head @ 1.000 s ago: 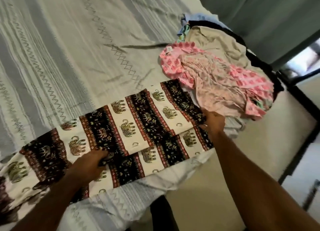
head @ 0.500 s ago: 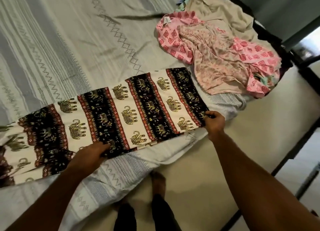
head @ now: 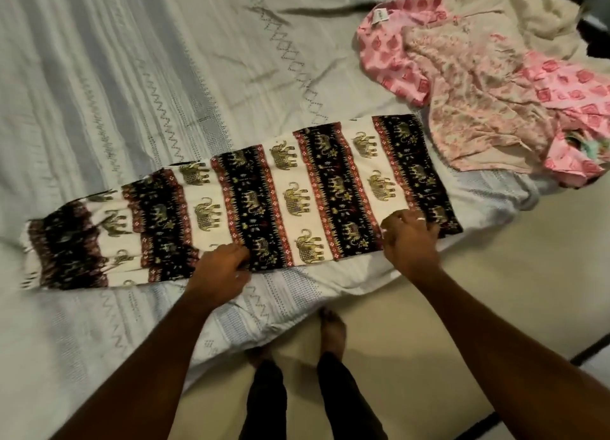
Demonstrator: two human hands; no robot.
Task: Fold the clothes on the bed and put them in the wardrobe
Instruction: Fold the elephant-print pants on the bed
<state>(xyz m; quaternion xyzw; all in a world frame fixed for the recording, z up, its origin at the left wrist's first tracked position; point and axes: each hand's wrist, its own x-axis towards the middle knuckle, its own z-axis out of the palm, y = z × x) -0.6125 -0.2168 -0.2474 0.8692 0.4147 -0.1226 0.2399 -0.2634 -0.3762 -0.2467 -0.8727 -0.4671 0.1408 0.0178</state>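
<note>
A long elephant-print garment, in black, cream and red bands, lies folded lengthwise and flat across the bed near its front edge. My left hand grips the garment's near edge around its middle, fingers curled into the cloth. Further right, my right hand sits on the near edge with bent fingers pinching the fabric. A pile of unfolded clothes lies at the bed's right end: a pink patterned garment on top and a beige one behind it.
The grey-white bedcover hangs over the bed's front edge. My bare feet stand on the beige floor close to the bed. A dark strip crosses the floor at the right.
The garment has been laid flat and narrower on the bed. My right hand has moved left from the garment's right corner to its near edge. The view has tilted down.
</note>
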